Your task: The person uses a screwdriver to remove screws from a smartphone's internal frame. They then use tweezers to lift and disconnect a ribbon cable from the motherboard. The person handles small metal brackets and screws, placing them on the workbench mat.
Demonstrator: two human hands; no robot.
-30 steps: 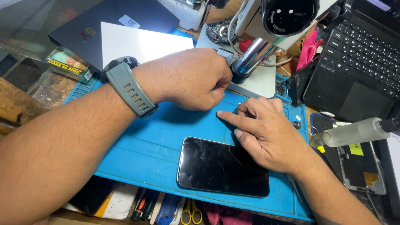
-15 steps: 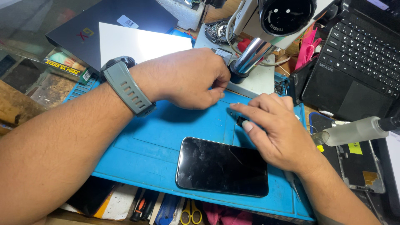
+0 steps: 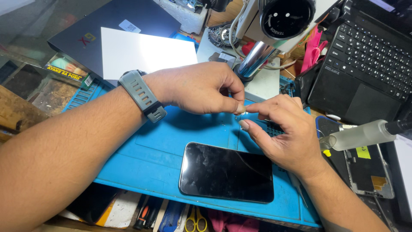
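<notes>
My left hand (image 3: 201,88) and my right hand (image 3: 285,133) meet over the back edge of the blue mat (image 3: 146,159), just in front of the chrome column (image 3: 255,60) of the microscope. My left thumb and forefinger are pinched nearly shut, and my right thumb and forefinger close in toward them from the other side, so the fingertips almost touch. Between them sits a tiny pale part (image 3: 241,111), so small and so hidden by my fingers that I cannot tell what it is, nor which hand truly has hold of it. It hangs just above the mat, near the small compartments moulded into the mat's far edge.

The dark phone (image 3: 226,172) lies flat on the mat, screen up, just below my right hand and apart from it. Its glass is black, glossy and unlit, with rounded corners.

A grey watch strap (image 3: 142,96) wraps my left wrist. To my right, a clear squeeze bottle (image 3: 358,135) lies on the surface beside a black laptop (image 3: 365,64). A white sheet (image 3: 143,53) lies behind my left arm.
</notes>
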